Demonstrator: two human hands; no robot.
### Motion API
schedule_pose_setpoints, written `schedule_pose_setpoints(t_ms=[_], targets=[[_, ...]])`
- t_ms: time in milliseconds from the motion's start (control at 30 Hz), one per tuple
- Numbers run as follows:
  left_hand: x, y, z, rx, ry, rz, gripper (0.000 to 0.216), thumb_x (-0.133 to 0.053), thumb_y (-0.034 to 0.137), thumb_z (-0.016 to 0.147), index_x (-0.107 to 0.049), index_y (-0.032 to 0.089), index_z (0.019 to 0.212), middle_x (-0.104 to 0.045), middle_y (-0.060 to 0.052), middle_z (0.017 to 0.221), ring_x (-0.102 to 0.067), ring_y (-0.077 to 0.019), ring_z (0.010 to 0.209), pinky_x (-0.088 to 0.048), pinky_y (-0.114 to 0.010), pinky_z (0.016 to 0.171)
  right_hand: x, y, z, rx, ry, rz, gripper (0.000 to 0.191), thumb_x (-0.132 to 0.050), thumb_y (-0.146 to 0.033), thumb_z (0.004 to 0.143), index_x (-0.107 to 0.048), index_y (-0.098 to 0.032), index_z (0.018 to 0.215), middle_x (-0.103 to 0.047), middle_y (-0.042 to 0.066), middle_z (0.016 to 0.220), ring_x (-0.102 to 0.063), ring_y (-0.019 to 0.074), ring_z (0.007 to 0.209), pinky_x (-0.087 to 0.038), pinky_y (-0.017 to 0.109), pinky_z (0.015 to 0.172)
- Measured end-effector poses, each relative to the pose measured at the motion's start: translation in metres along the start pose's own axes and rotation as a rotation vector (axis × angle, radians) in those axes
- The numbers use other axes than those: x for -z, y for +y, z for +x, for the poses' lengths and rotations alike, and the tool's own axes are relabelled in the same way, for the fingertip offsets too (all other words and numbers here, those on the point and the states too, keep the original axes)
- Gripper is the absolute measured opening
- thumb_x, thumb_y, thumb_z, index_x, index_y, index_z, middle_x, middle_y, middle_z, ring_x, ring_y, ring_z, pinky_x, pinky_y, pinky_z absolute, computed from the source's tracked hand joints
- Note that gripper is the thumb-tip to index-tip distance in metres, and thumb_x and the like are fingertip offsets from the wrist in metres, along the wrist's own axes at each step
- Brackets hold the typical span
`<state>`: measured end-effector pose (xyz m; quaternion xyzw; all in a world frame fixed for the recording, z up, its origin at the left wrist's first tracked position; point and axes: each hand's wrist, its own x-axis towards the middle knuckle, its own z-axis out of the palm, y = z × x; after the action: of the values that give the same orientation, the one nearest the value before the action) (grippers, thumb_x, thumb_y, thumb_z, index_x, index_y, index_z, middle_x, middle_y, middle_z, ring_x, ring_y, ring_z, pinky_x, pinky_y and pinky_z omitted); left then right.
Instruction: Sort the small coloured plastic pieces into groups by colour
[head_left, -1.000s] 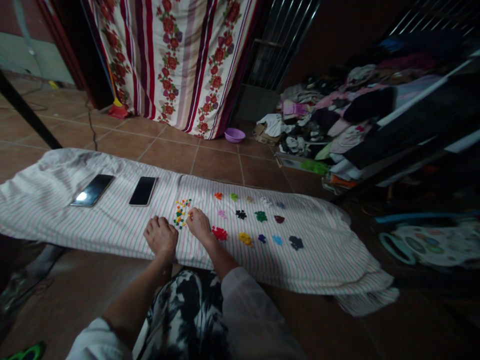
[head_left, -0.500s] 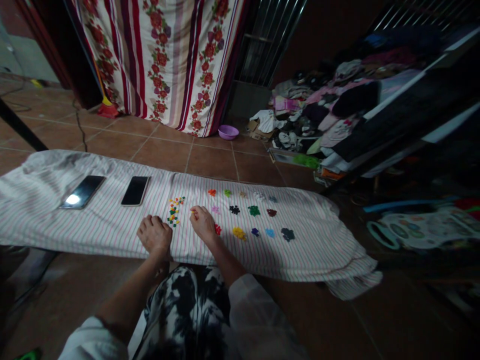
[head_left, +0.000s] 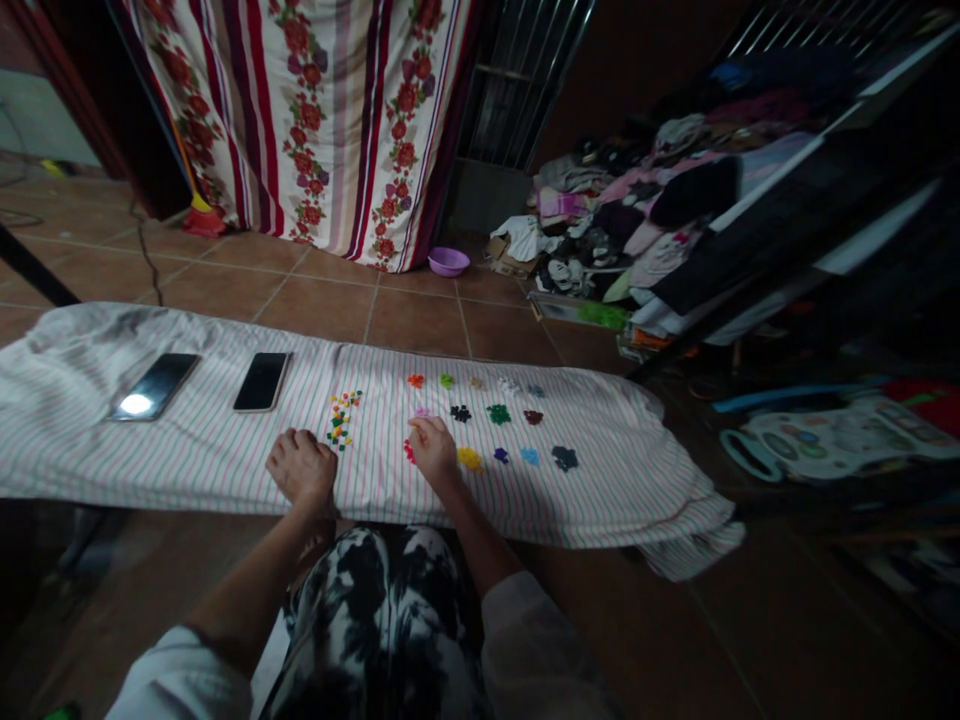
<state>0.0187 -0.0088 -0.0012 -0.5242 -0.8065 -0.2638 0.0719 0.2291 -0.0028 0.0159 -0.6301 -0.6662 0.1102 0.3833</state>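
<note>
My left hand [head_left: 302,466] rests on the striped cloth with its fingers loosely spread, holding nothing. Just beyond its fingers lies a mixed cluster of small yellow, orange and green pieces [head_left: 343,420]. My right hand [head_left: 435,450] is closed in a pinch above the cloth, with what looks like a small yellow piece at the fingertips. Around that hand are single-colour heaps: red pieces [head_left: 409,452], partly hidden by it, pink pieces [head_left: 422,412], black pieces [head_left: 460,413] and yellow pieces [head_left: 470,458]. Farther right are green pieces [head_left: 498,413] and dark grey pieces [head_left: 565,458].
Two phones, a larger one [head_left: 159,385] and a smaller one [head_left: 262,382], lie left on the striped cloth [head_left: 600,500]. Beyond it a purple basin [head_left: 449,262] stands on the tiled floor near a floral curtain [head_left: 337,120]. Piled clothes [head_left: 592,225] fill the back right.
My right hand has moved right, away from the mixed cluster and over toward the pink and red heaps, still pinched. The left hand stays put; the view has shifted slightly.
</note>
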Motion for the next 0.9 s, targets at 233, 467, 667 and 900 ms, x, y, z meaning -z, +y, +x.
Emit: schedule_pose_setpoints(t_ms=[233,467,667,900], targets=[[0.001,0.001,0.001,0.016,-0.023,-0.004,0.025,-0.043,0.025,0.081,-0.057,0.014,0.098,-0.055,-0.015,0.112,-0.046,-0.0298,0.109,-0.032,-0.045,0.089,0.030,0.027,-0.013,-0.031,0.131,-0.022,0.031,-0.043,-0.020,0.084,-0.069,-0.019,0.100,-0.065,0.007,0.091,-0.061,0.0168,0.081,-0.050,0.028,0.079],[-0.001,-0.001,0.001,0.016,-0.031,-0.018,0.027,-0.043,0.025,0.080,-0.057,0.014,0.099,-0.055,-0.015,0.113,-0.045,-0.0306,0.110,-0.031,-0.045,0.090,0.058,0.065,-0.026,-0.064,0.215,-0.096,0.028,-0.042,-0.023,0.084,-0.068,-0.015,0.093,-0.065,0.009,0.090,-0.060,0.0199,0.086,-0.049,0.033,0.082],[0.000,0.000,0.000,0.019,-0.016,-0.002,0.025,-0.042,0.027,0.081,-0.057,0.014,0.096,-0.056,-0.015,0.110,-0.046,-0.0297,0.107,-0.032,-0.044,0.089,0.059,0.086,-0.040,-0.103,0.166,-0.135,0.028,-0.042,-0.022,0.084,-0.068,-0.016,0.094,-0.067,0.009,0.092,-0.060,0.0204,0.088,-0.049,0.034,0.082],[0.003,0.002,0.002,0.031,-0.033,0.013,0.021,-0.044,0.026,0.079,-0.057,0.016,0.092,-0.057,-0.014,0.107,-0.047,-0.0296,0.105,-0.033,-0.044,0.086,0.053,0.090,-0.047,-0.083,0.128,-0.194,0.033,-0.037,-0.021,0.088,-0.068,-0.015,0.099,-0.069,0.011,0.097,-0.059,0.0216,0.095,-0.046,0.036,0.088]])
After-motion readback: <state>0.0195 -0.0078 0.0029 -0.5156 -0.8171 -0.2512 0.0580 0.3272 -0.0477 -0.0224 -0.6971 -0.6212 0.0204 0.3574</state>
